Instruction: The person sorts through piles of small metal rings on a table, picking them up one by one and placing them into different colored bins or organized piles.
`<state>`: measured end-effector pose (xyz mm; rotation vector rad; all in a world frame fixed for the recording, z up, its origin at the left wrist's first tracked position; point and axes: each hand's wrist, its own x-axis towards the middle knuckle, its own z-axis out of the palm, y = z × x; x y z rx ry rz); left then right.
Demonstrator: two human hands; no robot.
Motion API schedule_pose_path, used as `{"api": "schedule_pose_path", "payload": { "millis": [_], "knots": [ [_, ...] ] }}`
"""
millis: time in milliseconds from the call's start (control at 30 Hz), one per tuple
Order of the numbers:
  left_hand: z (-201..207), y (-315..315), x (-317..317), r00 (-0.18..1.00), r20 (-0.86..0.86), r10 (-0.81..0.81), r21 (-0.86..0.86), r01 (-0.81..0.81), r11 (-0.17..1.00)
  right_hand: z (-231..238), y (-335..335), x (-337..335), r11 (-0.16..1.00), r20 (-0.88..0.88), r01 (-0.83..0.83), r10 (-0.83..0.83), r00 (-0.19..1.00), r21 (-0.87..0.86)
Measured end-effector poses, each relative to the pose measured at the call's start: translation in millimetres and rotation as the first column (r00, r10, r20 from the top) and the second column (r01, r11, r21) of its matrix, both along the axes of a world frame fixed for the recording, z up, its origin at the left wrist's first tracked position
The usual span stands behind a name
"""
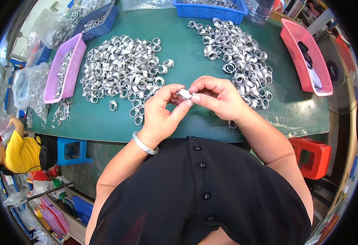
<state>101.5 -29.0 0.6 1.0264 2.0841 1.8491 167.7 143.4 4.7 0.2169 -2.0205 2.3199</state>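
Note:
Between my two hands, over the near part of the green table (179, 53), is a small silver metal ring (184, 94), partly covered by my fingers. My left hand (165, 107) pinches it from the left, thumb and fingertips together. From the other side my right hand (215, 96) grips it, thumb against the ring and fingers curled. A large pile of silver rings (121, 67) spreads to the left of my hands. Another pile of such rings (238, 55) runs along the right, its near end beside my right wrist. One single ring (113, 105) lies apart at the left.
A pink basket (70, 75) with small metal parts stands at the left, a second pink basket (295, 49) at the right. Blue bins (211, 11) line the far edge. A red stool (312, 157) and a blue stool (72, 151) stand below. A person in yellow (23, 153) is at the left.

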Motion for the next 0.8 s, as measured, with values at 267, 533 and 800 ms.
{"api": "schedule_pose_path", "payload": {
  "millis": [267,533,800],
  "knots": [
    [0.7,-2.9,5.8,0.999,0.039,0.006,-0.014,-0.006,1.0,-4.0,-2.1,4.5,0.999,0.055,-0.013,0.015,0.998,-0.037],
    [5.5,-3.6,8.5,1.0,0.017,0.009,-0.033,-0.009,0.999,-0.7,-4.0,7.0,0.999,0.106,-0.008,0.013,0.994,-0.041],
    [6.3,-4.7,8.9,1.0,0.003,-0.005,0.015,0.005,1.0,-3.2,-2.8,6.6,0.999,0.061,-0.027,0.03,0.998,-0.041]
  ]
}}
